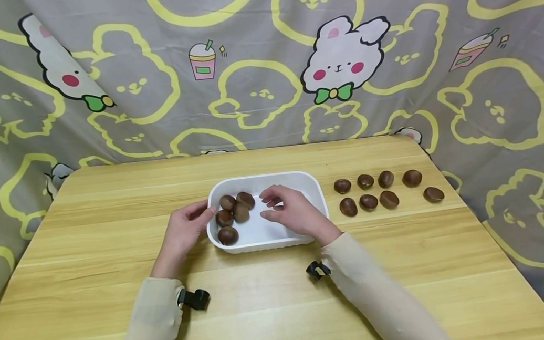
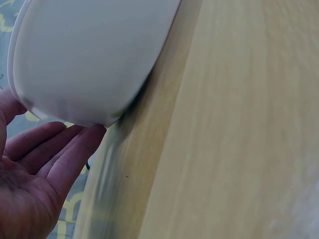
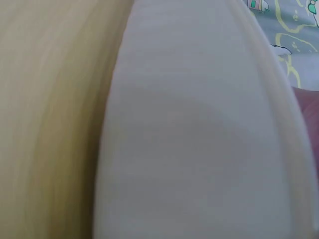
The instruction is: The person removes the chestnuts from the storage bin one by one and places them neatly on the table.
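Observation:
A white plastic container [image 1: 282,179] stands on the wooden table with several brown chestnuts [image 1: 228,235] in its left part. At its left end my left hand [image 1: 182,234] holds it, thumb at the rim. In the left wrist view, the fingers [image 2: 82,154] of that hand reach against the outer wall [image 2: 89,59] low down. My right hand [image 1: 296,213] hangs inside the container, right of the chestnuts, with bent fingers spread and nothing between them. The near outer wall [image 3: 194,129] of the container fills most of the right wrist view and hides most of that hand.
On the table [image 1: 263,318] to the right of the container, several more chestnuts [image 1: 369,201] lie in two loose rows. A patterned grey curtain [image 1: 254,45] hangs behind the table and along its sides. Black wrist straps [image 1: 196,299] sit on both sleeves.

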A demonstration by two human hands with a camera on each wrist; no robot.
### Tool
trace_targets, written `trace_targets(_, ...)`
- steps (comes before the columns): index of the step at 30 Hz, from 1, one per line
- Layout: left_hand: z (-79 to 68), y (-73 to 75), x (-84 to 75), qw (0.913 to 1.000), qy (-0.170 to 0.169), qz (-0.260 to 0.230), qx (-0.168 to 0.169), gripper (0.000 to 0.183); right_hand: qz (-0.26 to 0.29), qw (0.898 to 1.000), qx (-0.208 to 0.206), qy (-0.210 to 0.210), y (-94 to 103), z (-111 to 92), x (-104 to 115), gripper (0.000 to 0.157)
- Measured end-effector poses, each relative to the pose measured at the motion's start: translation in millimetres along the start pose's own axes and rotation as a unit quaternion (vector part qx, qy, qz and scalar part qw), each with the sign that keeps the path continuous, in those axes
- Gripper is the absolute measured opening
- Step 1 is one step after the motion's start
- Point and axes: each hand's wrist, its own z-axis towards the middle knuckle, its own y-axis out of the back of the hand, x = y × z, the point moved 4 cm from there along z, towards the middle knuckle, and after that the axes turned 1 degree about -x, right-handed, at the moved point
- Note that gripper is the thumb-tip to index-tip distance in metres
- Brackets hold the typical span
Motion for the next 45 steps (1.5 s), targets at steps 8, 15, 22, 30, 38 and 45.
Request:
trace_targets(8,-1.2,0.0,-1.9,0.9999,-0.001,-0.012,-0.003,0.047,-0.015,1.0,0.018,-0.002,-22.5,13.6,1.6,0.046)
trace_targets(15,-3.5,1.6,-2.7,0.9999,-0.001,-0.013,-0.004,0.047,-0.082,0.996,0.039,0.014,-38.7,23.5,13.0,0.048)
trace_targets(22,-2.9,1.3,-3.0,0.9999,-0.001,-0.015,-0.001,0.046,-0.162,0.985,0.061,-0.003,-47.7,29.3,19.2,0.046)
trace_targets(30,-1.3,0.6,-1.0,0.9999,0.003,-0.015,-0.003,0.046,-0.17,0.983,0.074,-0.01,-50.1,28.8,17.4,0.036)
trace_targets(38,-2.8,1.9,-1.9,0.9997,0.007,-0.024,0.0,0.048,-0.175,0.982,0.073,0.022,-52.0,30.5,17.3,0.03)
trace_targets(45,-0.5,1.3,-0.2,0.9998,0.009,-0.019,-0.001,0.048,-0.174,0.981,0.084,0.018,-51.3,30.5,14.5,0.032)
